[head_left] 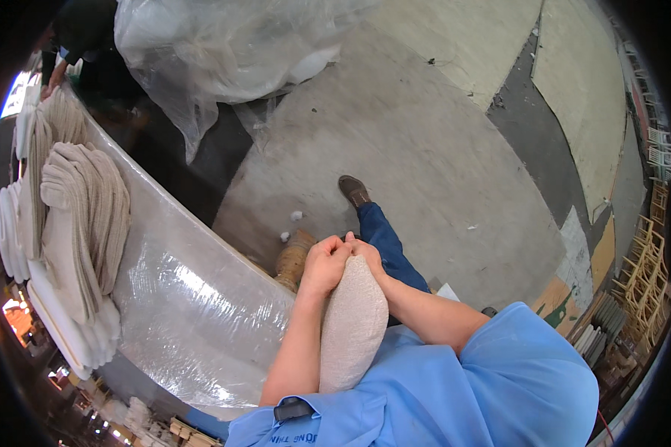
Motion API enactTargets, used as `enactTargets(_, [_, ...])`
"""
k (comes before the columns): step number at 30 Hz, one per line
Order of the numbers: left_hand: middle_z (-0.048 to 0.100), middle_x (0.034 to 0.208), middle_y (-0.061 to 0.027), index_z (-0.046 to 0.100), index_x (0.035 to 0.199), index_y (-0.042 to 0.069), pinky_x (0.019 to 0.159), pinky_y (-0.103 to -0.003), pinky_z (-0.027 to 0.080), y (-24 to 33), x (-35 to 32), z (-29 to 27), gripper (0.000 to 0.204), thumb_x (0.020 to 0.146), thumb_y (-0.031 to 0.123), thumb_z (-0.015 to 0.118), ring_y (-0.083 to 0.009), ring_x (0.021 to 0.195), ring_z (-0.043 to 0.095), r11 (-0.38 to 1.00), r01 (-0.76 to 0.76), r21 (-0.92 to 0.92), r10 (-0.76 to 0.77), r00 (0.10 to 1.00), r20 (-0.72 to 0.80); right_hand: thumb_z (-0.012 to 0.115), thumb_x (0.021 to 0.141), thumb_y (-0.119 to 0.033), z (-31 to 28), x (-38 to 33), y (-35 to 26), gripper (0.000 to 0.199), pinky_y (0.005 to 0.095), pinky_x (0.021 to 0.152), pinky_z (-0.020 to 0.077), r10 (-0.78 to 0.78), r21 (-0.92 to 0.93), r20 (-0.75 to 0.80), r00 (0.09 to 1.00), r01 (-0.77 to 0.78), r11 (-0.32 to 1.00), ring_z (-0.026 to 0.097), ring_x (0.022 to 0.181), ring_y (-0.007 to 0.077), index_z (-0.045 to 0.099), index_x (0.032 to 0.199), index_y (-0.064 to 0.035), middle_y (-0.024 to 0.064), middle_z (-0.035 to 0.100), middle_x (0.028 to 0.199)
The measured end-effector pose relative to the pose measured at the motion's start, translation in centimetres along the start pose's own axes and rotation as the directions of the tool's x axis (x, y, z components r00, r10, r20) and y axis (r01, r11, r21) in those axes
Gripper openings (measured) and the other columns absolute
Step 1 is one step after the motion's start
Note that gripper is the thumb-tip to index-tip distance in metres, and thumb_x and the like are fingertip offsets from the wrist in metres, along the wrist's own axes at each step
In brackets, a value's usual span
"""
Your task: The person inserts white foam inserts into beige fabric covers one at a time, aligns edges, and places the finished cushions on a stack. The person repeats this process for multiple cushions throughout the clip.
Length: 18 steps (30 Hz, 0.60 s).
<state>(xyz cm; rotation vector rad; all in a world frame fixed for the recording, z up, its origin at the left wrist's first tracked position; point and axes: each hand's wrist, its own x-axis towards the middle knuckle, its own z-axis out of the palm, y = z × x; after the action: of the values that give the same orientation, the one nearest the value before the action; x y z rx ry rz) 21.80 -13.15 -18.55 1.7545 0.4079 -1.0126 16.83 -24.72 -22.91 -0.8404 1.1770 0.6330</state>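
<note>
From where I stood, the beige cushion (356, 320) sat in the lower middle of the frame, lengthwise between the person's forearms, its broad end against the blue shirt (455, 380) and its narrow end up at the hands. The left hand (328, 262) was curled nearly closed over the left of that narrow end; the right hand (367, 255) was bent in from the right, the two meeting at the tip. Both seemed to grip the cushion's end, though I couldn't see exactly what the fingertips pinched.

To the left, a table (194, 313) covered in clear plastic ran diagonally, with folded beige covers (86, 208) and white pads (82, 328) piled along the left of the frame. A co-worker's hand (57, 76) showed at the upper left, by the pile's far end. A big plastic bag (238, 52) filled the upper middle-left.
</note>
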Motion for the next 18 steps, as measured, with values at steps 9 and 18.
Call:
enactTargets(9, [0.069, 0.081, -0.0242, 0.067, 0.079, -0.004, 0.077, -0.051, 0.051, -3.1, 0.4, 0.4, 0.03, 0.095, 0.022, 0.067, -0.0397, 0.084, 0.066, 0.926, -0.178, 0.332, 0.285, 0.907, -0.309, 0.066, 0.107, -0.019, 1.0, 3.4, 1.1, 0.021, 0.0332, 0.066, 0.051, 0.028, -0.073, -0.097, 0.995, -0.035, 0.997, 0.06, 0.068, 0.0145, 0.063, 0.087, -0.0111, 0.0013, 0.064, 0.078])
enactTargets(18, [0.066, 0.08, -0.0262, 0.067, 0.074, -0.006, 0.081, -0.053, 0.051, -5.7, 0.4, -0.6, 0.032, 0.091, 0.022, 0.07, -0.0427, 0.085, 0.065, 0.956, -0.167, 0.241, 0.251, 0.892, -0.376, 0.062, 0.108, -0.017, 1.9, 5.8, 3.8, 0.016, 0.0389, 0.072, 0.054, -0.019, -0.399, -0.024, 1.0, 0.007, 0.917, 0.066, 0.08, 0.0185, 0.068, 0.103, -0.0034, 0.0065, 0.072, 0.094])
